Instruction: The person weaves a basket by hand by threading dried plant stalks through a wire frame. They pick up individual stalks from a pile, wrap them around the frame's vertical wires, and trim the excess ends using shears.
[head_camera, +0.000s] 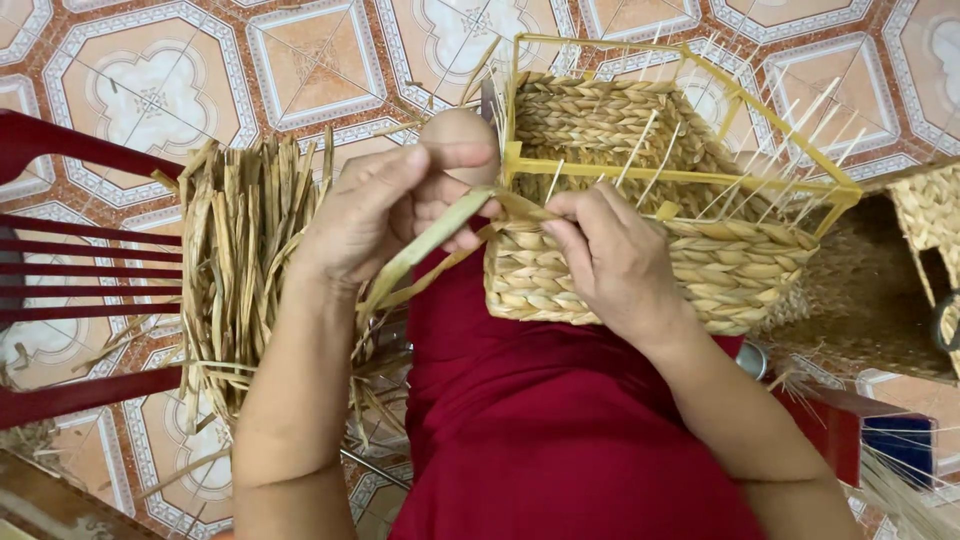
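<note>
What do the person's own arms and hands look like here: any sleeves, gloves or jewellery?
Both forearms are bare up to the frame edge, with no sleeves showing. The left hand and right hand wear no gloves, and no rings, bracelets or watch are visible. The dark red garment covers the lap.

A rough, matt basket (640, 270) of braided dried grass sits on a smooth yellow metal frame (680, 175); a flat, dry fibre strand (425, 250) looks papery against glossy patterned floor tiles (320, 50) and soft red cloth (540, 430)
</note>
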